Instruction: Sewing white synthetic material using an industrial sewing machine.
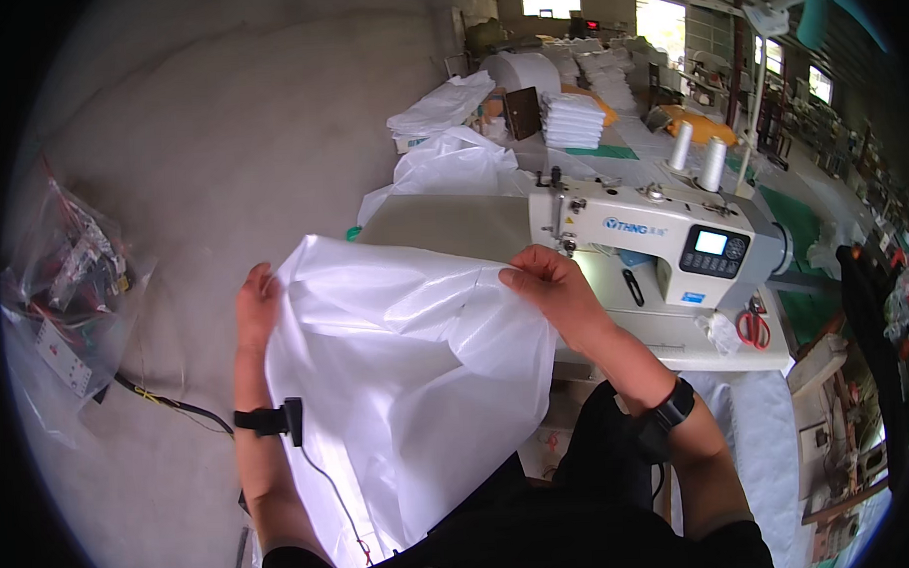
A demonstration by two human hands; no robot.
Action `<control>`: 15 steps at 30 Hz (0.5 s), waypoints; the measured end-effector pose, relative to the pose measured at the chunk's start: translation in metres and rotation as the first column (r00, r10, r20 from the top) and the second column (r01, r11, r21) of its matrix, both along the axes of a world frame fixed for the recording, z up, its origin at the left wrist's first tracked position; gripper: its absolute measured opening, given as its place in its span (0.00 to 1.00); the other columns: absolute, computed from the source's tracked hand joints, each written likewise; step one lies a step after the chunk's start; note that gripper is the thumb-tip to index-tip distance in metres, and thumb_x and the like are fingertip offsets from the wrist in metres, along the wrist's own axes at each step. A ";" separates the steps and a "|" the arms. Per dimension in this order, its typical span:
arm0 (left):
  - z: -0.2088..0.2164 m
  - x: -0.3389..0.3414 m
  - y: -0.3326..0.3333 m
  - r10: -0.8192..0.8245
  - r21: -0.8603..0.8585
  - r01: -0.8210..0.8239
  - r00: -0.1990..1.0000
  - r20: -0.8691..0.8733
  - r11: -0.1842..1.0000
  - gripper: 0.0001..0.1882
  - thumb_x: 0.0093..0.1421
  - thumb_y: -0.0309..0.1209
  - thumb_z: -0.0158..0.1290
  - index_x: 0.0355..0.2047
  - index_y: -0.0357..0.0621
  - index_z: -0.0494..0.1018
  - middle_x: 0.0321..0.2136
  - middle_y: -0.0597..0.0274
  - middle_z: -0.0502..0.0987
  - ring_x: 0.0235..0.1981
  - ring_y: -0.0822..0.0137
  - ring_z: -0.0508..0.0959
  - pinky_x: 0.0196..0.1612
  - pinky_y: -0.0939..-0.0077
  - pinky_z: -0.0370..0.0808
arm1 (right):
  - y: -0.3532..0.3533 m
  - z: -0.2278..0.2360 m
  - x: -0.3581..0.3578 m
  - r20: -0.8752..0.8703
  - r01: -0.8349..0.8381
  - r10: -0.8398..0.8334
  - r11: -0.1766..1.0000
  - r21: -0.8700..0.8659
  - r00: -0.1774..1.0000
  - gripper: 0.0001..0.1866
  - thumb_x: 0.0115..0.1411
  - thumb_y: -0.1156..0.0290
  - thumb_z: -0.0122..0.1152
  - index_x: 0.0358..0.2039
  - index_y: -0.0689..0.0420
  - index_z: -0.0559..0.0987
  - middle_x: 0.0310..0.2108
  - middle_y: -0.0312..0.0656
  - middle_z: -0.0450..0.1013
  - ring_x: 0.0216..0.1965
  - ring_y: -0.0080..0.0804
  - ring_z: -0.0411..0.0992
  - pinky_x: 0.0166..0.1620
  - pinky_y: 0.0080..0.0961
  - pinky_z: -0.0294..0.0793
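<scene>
A large sheet of thin, shiny white fabric [376, 337] hangs stretched between my hands and falls in folds to my lap. My left hand [258, 303] is closed on its left upper corner, with some fingertips hidden by the cloth. On the other side my right hand [557, 288] pinches the upper edge between thumb and fingers. Just beyond the right hand stands a white sewing machine [633, 223] with its lamp lit near the needle. The fabric is apart from the needle, in front of the table.
Black thread snips [633, 287] and red-handled scissors [752, 330] lie on the machine table [677, 351]. Two white thread cones [712, 165] stand behind the machine. Folded white stacks [572, 120] are farther back. A clear plastic bag [69, 287] of mixed items hangs at the left.
</scene>
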State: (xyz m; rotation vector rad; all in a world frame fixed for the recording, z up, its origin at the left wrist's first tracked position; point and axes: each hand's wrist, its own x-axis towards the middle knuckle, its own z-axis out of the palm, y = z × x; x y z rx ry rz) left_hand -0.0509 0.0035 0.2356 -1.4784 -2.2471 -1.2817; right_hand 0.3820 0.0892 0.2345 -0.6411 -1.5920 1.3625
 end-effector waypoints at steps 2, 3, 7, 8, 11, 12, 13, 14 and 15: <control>0.001 0.037 0.003 -0.119 0.257 0.173 0.970 -0.210 0.951 0.22 0.57 0.35 0.54 0.51 0.40 0.68 0.46 0.48 0.74 0.48 0.55 0.74 0.51 0.68 0.70 | 0.014 0.000 -0.017 -0.009 0.000 -0.002 0.963 -0.270 1.000 0.06 0.56 0.72 0.62 0.33 0.57 0.77 0.27 0.29 0.72 0.29 0.15 0.67 0.33 0.14 0.67; 0.003 0.058 0.004 -0.232 0.209 0.290 0.937 -0.261 0.934 0.23 0.56 0.36 0.55 0.51 0.40 0.68 0.48 0.49 0.72 0.51 0.53 0.71 0.53 0.67 0.67 | 0.019 -0.003 -0.026 -0.034 -0.048 0.041 0.965 -0.259 0.999 0.06 0.56 0.72 0.62 0.33 0.57 0.77 0.27 0.29 0.72 0.29 0.15 0.67 0.33 0.14 0.67; 0.003 0.133 0.021 -0.369 -0.011 0.440 0.739 -0.563 0.898 0.33 0.53 0.42 0.60 0.56 0.42 0.63 0.51 0.53 0.71 0.56 0.54 0.66 0.57 0.67 0.64 | 0.032 -0.021 -0.052 -0.115 -0.148 0.124 0.961 -0.235 0.986 0.09 0.55 0.69 0.63 0.36 0.60 0.79 0.28 0.31 0.72 0.30 0.15 0.66 0.35 0.15 0.66; 0.002 0.144 0.028 -0.454 -0.054 0.498 0.736 -0.503 0.866 0.32 0.53 0.41 0.60 0.55 0.43 0.65 0.49 0.54 0.72 0.54 0.54 0.68 0.55 0.68 0.66 | 0.033 -0.024 -0.056 -0.109 -0.190 0.171 0.959 -0.208 0.979 0.10 0.55 0.69 0.63 0.36 0.60 0.79 0.29 0.31 0.72 0.31 0.15 0.67 0.36 0.15 0.66; -0.011 0.152 0.040 -0.690 -0.181 0.666 0.697 -0.195 0.724 0.24 0.53 0.38 0.60 0.49 0.43 0.71 0.42 0.52 0.74 0.47 0.53 0.72 0.48 0.67 0.69 | 0.039 -0.033 -0.059 0.040 -0.226 0.232 0.966 -0.123 0.972 0.12 0.55 0.68 0.63 0.38 0.60 0.78 0.30 0.31 0.72 0.32 0.15 0.67 0.37 0.16 0.67; -0.018 0.150 0.048 -0.783 -0.220 0.771 0.621 0.045 0.598 0.18 0.54 0.35 0.59 0.44 0.42 0.74 0.38 0.50 0.75 0.42 0.52 0.75 0.44 0.65 0.71 | 0.041 -0.036 -0.059 0.100 -0.218 0.219 0.976 -0.020 0.971 0.14 0.55 0.66 0.63 0.38 0.61 0.78 0.29 0.30 0.72 0.32 0.15 0.67 0.37 0.17 0.67; -0.032 0.147 0.054 -0.800 -0.219 0.793 0.595 0.079 0.569 0.12 0.56 0.33 0.57 0.38 0.41 0.76 0.29 0.51 0.75 0.34 0.53 0.75 0.39 0.64 0.71 | 0.041 -0.039 -0.055 0.214 -0.228 0.217 0.973 0.031 0.952 0.13 0.57 0.66 0.61 0.37 0.62 0.78 0.27 0.33 0.72 0.31 0.19 0.68 0.34 0.20 0.68; -0.049 0.141 0.058 -0.776 -0.209 0.757 0.631 -0.011 0.619 0.09 0.56 0.32 0.56 0.36 0.42 0.76 0.28 0.52 0.75 0.32 0.53 0.75 0.38 0.65 0.71 | 0.042 -0.043 -0.051 0.383 -0.250 0.185 0.959 0.129 0.905 0.11 0.57 0.67 0.60 0.37 0.61 0.77 0.26 0.33 0.72 0.29 0.17 0.68 0.32 0.19 0.68; -0.066 0.130 0.064 -0.772 -0.178 0.751 0.620 -0.140 0.636 0.07 0.56 0.31 0.56 0.34 0.42 0.76 0.27 0.52 0.75 0.31 0.54 0.75 0.37 0.65 0.72 | 0.042 -0.046 -0.043 0.577 -0.271 0.121 0.945 0.181 0.807 0.10 0.58 0.69 0.59 0.37 0.61 0.77 0.26 0.33 0.72 0.28 0.16 0.68 0.31 0.19 0.68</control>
